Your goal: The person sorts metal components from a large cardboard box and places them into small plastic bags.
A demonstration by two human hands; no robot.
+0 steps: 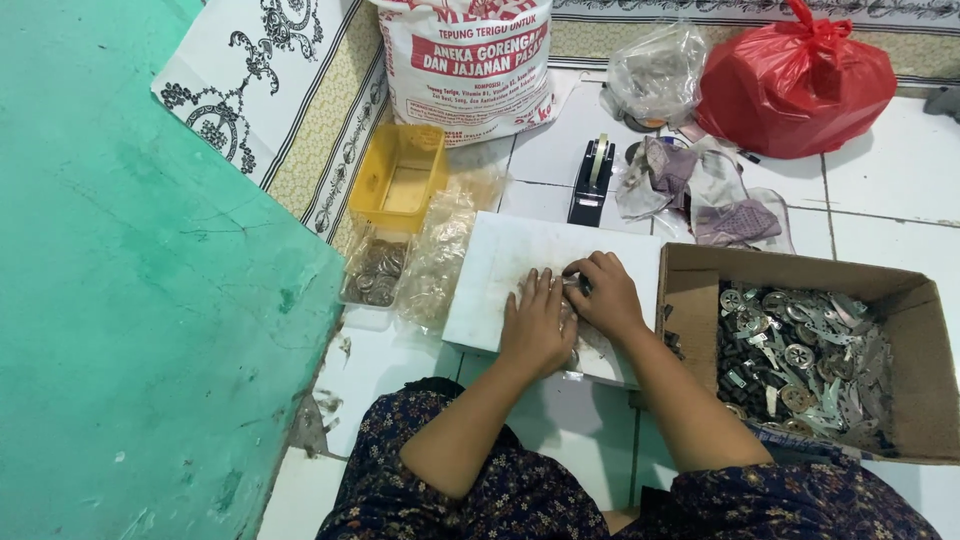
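On the white board (pixel 520 262), the left hand (pixel 537 325) lies spread flat on a small clear packet (pixel 577 352) while the right hand (pixel 606 293) pinches its top, the cardboard box (pixel 690 300) beside holding many unpacked metal parts (pixel 800 362).

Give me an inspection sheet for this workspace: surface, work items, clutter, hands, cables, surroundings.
Surface: white board lying on a white tiled floor.
Work items: small clear packet pressed on the board under both hands; cardboard box of flat metal parts at the right.
Clutter: yellow tray, clear tub of round metal pieces, clear plastic bags, tape dispenser, red bag, printed sack.
Hands: left hand flat on the packet; right hand pinching its edge, grip closed.
Cables: nothing seen.
Surroundings: green wall, patterned mat.
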